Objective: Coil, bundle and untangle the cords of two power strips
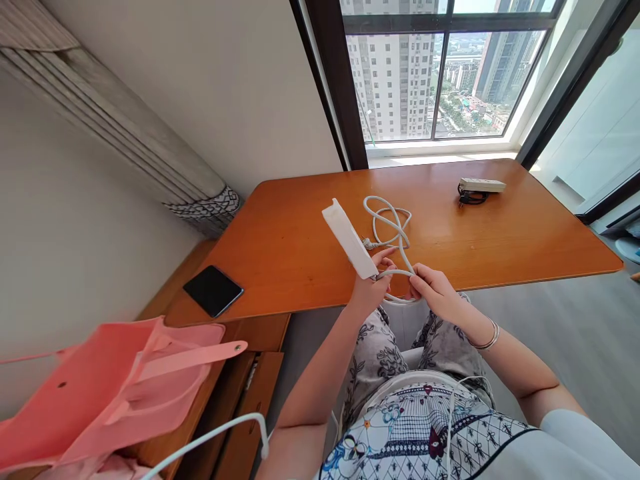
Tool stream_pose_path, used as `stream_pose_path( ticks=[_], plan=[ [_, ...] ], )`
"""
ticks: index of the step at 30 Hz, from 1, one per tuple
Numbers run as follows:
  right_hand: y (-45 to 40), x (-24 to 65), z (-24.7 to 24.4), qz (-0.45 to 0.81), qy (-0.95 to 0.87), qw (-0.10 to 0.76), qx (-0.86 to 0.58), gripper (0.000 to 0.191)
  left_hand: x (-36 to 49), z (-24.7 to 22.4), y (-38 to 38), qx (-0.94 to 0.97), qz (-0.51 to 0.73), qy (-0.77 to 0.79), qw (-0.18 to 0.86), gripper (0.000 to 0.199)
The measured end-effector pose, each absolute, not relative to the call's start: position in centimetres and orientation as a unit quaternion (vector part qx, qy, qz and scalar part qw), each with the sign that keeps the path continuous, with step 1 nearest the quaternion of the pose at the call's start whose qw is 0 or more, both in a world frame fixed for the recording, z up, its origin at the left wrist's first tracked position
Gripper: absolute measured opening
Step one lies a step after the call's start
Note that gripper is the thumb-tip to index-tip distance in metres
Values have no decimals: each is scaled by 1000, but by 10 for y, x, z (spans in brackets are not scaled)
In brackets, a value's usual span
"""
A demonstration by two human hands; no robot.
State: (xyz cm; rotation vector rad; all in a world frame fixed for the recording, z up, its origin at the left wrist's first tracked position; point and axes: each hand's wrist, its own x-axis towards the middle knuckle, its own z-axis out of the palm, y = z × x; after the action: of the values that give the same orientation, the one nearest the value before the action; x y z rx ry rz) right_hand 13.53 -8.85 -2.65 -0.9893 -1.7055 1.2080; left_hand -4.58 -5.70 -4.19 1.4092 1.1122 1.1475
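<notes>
A white power strip [350,240] is tilted above the near edge of the desk, its lower end in my left hand [374,283]. That hand is closed round the strip's end and the start of its cable. My right hand [434,291] pinches the white cable [400,230] a little to the right, where it forms a loop between the two hands. The rest of the cable lies in loose coils on the desk beyond my hands, with its plug [369,244] beside the strip.
On the orange-brown wooden desk [300,267] a black phone [213,291] lies at the left. A second power strip [483,185] with a black cord sits at the back right. A pink bag [110,387] is at the lower left, and a window [440,80] stands behind the desk.
</notes>
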Motion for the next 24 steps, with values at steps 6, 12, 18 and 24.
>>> stream_pose_path(
  ticks=[6, 12, 18, 24],
  plan=[
    [-85, 134, -32, 548, -593, 468, -360, 42, -47, -46, -57, 586, 463, 438, 500, 44],
    [-77, 135, -35, 602, -501, 513, -351, 46, -47, -35, -60, 517, 471, 413, 583, 31],
    [-70, 147, -38, 585, -447, 546, -400, 48, -54, -27, -60, 405, 507, 377, 661, 26],
    [-72, 155, -37, 510, -501, 538, -446, 57, -51, -31, -64, 424, 458, 376, 685, 34]
  ],
)
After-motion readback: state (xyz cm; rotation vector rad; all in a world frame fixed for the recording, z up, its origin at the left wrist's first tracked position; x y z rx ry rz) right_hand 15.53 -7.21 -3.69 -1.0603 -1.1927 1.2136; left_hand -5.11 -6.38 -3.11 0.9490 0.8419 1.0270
